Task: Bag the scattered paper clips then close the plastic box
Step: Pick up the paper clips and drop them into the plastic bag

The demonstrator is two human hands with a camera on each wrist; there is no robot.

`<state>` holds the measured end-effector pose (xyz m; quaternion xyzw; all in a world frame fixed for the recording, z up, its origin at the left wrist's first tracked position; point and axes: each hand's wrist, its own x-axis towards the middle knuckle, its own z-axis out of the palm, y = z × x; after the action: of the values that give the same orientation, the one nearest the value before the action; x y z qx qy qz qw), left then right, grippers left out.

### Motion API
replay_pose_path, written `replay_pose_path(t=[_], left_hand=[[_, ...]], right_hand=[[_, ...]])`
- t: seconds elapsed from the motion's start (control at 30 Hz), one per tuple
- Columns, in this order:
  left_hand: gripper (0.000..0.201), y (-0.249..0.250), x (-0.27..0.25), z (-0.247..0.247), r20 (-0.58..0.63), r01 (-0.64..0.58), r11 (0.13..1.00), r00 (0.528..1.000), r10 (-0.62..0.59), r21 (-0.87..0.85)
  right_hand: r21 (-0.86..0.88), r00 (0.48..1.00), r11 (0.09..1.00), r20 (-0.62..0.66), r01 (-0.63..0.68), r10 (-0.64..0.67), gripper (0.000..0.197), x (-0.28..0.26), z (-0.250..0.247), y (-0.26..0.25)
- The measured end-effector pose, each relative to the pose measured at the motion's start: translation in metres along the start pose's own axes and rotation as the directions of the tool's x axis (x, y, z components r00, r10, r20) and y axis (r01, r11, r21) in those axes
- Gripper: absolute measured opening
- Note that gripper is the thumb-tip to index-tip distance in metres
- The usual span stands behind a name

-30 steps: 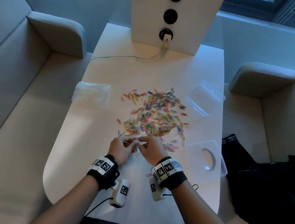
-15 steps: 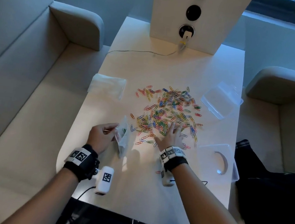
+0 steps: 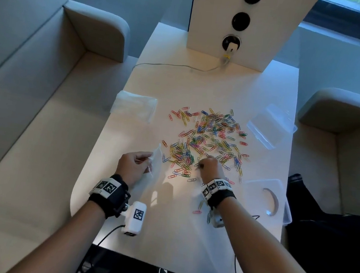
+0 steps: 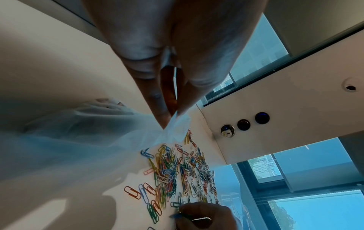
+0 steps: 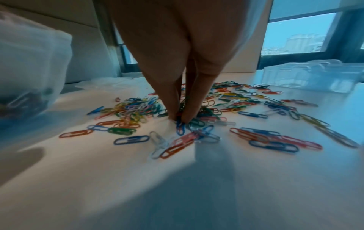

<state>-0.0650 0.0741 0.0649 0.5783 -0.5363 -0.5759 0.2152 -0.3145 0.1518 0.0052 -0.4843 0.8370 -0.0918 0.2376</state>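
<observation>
Bench (image 3: 203, 89): white, set between two grey sofas, a window seen behind.
Clips (image 3: 208, 137): coloured, scattered over the bench ahead of both hands; some are seen inside the bag in the right wrist view.
Left hand (image 3: 133, 164): a clear bag (image 3: 157, 158) is pinched by its edge between thumb and fingers, held up just left of the clips.
Right hand (image 3: 210, 166): fingertips (image 5: 185, 115) are pressed together on clips at the near edge of the pile.
Box (image 3: 271, 127): clear, open, lying beyond and right of the right hand.
Lid (image 3: 267, 199): clear, lying just right of the right wrist.
</observation>
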Motion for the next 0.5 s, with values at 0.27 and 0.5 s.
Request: replay_pose_path(t=[0.27, 0.5], left_hand=[[0.026, -0.001, 0.002, 0.017, 0.076, 0.019, 0.999, 0.997, -0.022, 0.039], [0.023, 0.007, 0.003, 0.033, 0.126, 0.009, 0.999, 0.992, -0.014, 0.045]], right_hand=[[0.814, 0.915, 0.487, 0.126, -0.317, 0.383, 0.018, -0.018, -0.026, 0.025], [0.955, 0.963, -0.174, 0.256, -0.239, 0.081, 0.025, -0.039, -0.033, -0.042]])
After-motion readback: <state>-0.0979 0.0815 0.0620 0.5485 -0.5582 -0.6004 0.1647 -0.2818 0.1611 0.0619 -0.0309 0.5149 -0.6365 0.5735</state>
